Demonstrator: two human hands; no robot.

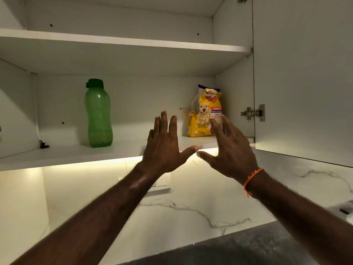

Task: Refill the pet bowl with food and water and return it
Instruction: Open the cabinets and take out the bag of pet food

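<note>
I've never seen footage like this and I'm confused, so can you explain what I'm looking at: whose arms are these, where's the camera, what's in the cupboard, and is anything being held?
This is one picture from a camera worn on a person's head, so the arms reaching up are the wearer's own. There is no machine. Both the left hand and the right hand are open with spread fingers and hold nothing. They reach toward an open wall cupboard. On its lower shelf stand a green bottle on the left and a yellow dog food bag on the right. The right hand is nearest the bag, partly in front of it.
</note>
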